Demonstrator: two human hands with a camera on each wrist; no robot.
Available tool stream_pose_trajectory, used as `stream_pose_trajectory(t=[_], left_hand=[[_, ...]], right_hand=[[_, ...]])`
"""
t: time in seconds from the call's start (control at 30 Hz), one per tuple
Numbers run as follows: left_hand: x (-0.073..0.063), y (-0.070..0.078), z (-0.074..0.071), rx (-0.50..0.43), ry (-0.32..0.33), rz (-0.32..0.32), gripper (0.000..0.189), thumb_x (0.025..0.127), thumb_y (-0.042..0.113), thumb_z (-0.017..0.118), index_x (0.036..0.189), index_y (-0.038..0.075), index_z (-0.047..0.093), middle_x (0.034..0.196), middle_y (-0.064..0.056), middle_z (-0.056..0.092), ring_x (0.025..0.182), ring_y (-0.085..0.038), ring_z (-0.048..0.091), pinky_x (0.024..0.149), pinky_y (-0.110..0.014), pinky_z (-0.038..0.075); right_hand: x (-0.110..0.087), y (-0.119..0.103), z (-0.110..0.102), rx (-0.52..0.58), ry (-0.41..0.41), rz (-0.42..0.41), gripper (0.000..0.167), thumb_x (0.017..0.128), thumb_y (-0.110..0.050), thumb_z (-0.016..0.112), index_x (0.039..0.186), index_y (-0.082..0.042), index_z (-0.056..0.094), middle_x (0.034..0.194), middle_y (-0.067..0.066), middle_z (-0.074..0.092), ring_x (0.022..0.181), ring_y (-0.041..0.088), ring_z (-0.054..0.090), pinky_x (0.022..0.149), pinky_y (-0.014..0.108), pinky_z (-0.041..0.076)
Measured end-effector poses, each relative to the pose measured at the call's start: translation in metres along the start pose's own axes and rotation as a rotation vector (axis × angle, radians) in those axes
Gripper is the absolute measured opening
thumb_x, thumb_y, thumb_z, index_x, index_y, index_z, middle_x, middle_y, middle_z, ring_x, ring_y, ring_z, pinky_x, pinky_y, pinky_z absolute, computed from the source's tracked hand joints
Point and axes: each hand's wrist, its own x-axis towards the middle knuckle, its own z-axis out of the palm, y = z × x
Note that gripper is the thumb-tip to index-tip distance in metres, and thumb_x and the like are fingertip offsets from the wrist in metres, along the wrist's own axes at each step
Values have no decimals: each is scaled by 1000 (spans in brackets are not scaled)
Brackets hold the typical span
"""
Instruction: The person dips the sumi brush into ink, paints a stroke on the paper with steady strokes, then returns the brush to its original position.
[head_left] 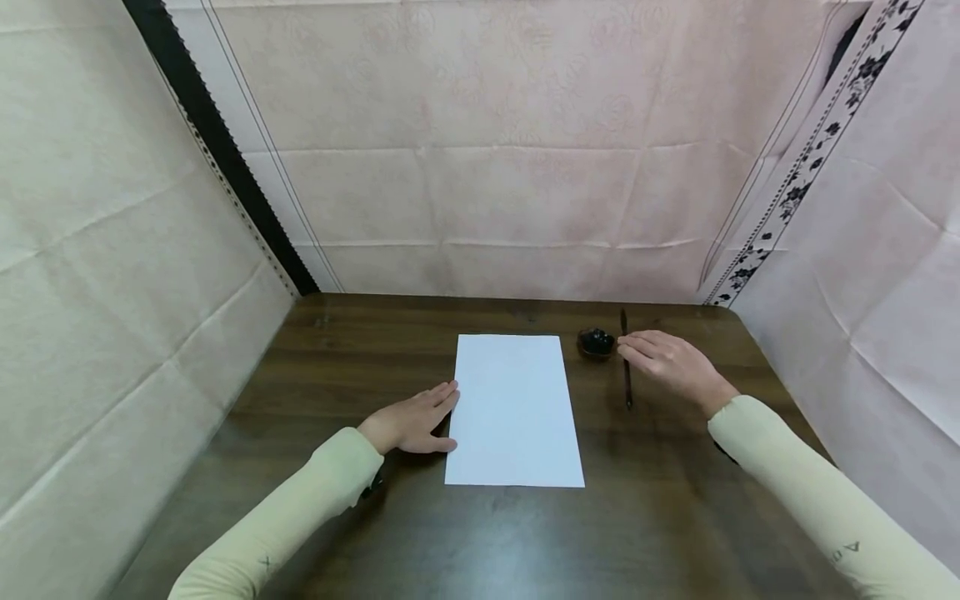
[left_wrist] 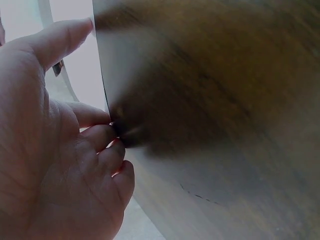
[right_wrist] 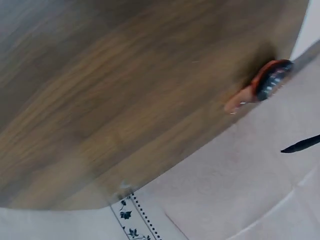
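Observation:
A white sheet of paper (head_left: 516,412) lies on the brown table. My left hand (head_left: 422,419) rests at its left edge, fingers and thumb spread, fingertips on the border. In the left wrist view, the left hand (left_wrist: 65,130) shows its palm side along the paper (left_wrist: 87,65). My right hand (head_left: 667,362) pinches a slim dark brush (head_left: 627,383) near its middle, right of the paper. In the right wrist view the dark pointed brush tip (right_wrist: 301,145) shows, while the hand is out of sight. Close left of the brush sits a small dish (head_left: 596,343) with glossy black contents.
The wooden table (head_left: 360,358) has a straight back edge. Light patterned cloth (head_left: 480,192) hangs behind it, with more cloth (head_left: 112,292) on the left and right sides. In the right wrist view the dish (right_wrist: 272,82) appears reddish-brown and blurred.

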Motion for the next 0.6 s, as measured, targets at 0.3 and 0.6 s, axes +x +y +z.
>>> stream_pose_trajectory(t=[0.3, 0.6], left_hand=[[-1, 1, -1, -5, -4, -4, 92, 104, 51, 58, 169, 1, 15, 179, -15, 8, 167, -31, 11, 135, -51, 19], [-2, 4, -4, -9, -8, -5, 92, 104, 50, 59, 168, 1, 16, 179, -16, 9, 167, -32, 12, 135, -51, 19]], right_hand=[[30, 9, -14, 111, 118, 266, 30, 90, 5, 77, 119, 5, 71, 111, 19, 76, 99, 33, 74, 84, 48, 63], [56, 19, -20, 240, 298, 587, 25, 87, 8, 79, 111, 2, 75, 102, 18, 78, 88, 33, 75, 75, 48, 61]])
